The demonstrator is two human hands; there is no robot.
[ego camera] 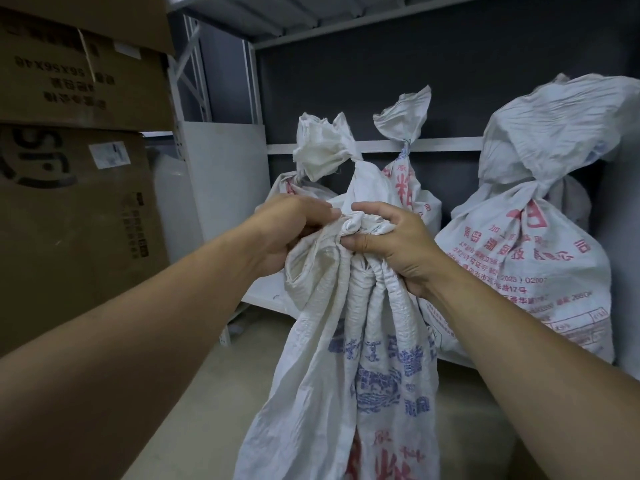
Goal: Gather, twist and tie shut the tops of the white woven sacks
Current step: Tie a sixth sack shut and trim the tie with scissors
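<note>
Left of our grip stand stacked boxes. Right of it the big sack is already cinched at its neck. Beyond the grip a second sack and a third sack are closed the same way, so we judge most of the job done. The open sack runs down below our grip, and its top is bunched together, though we see no knot or tie yet. Our left hand clenches the folds on one side and our right hand clamps the bunch from the other. Twisting and tying remain.
</note>
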